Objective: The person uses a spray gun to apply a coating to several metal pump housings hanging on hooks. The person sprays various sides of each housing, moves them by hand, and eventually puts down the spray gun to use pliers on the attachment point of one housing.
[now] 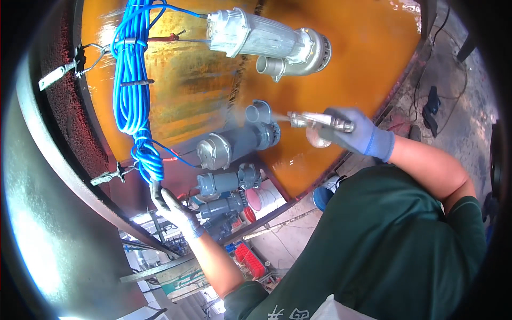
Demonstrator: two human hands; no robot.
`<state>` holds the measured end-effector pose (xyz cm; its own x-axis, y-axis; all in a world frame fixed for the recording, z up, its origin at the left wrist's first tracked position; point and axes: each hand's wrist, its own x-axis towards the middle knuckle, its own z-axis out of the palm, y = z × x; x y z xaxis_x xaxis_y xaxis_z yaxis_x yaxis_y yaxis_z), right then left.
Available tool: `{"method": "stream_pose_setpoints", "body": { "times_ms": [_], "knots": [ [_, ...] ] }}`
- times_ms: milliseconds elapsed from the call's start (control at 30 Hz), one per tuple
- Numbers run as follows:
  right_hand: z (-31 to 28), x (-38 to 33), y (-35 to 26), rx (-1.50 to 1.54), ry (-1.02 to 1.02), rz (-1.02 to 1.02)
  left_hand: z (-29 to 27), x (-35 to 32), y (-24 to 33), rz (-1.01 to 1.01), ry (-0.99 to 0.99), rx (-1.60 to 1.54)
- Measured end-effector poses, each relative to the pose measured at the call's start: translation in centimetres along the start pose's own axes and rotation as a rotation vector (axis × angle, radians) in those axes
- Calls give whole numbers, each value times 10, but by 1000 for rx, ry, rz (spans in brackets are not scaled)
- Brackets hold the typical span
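My right hand [358, 133], in a grey-blue glove, is closed round a metal spray gun [314, 120] with a small cup below it. The gun's nozzle points left, and a pale mist spreads in front of it. A submersible pump [240, 143], partly coated grey, hangs on its side there, its round outlet close to the mist. My left hand [178, 213], also gloved, grips the lower end of a coiled blue cable [130, 96]. A thin blue lead runs from the coil to that pump. Above it hangs a bare silver pump [261, 37].
Several grey pumps [218, 183] hang lower down, beside a white bucket [266, 197]. An orange-brown coated panel [330, 69] stands behind the pumps. Metal hooks [109, 176] and a curved dark rail [58, 144] are at left. A red crate [249, 260] sits below.
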<state>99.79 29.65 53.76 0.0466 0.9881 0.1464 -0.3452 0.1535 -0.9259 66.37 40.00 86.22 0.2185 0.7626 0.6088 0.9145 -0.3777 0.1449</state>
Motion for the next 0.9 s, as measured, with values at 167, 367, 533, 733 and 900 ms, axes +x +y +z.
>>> {"method": "stream_pose_setpoints", "body": {
  "times_ms": [167, 367, 533, 733, 900],
  "knots": [
    [-10, 11, 6, -51, 50, -133, -6, -20, -7, -110, 113, -126],
    [-3, 3, -2, -348, -245, -211, -15, -29, -15, -167, 234, -158],
    [5, 1, -10, -192, -149, -174, -36, -37, -55, -47, 211, 15],
    [0, -2, -21, -369, -314, -276, -42, -47, -67, 19, 151, 330],
    [8, 1, -4, -390, -31, -253, -26, -44, -43, -195, 315, -167]
  ]
}}
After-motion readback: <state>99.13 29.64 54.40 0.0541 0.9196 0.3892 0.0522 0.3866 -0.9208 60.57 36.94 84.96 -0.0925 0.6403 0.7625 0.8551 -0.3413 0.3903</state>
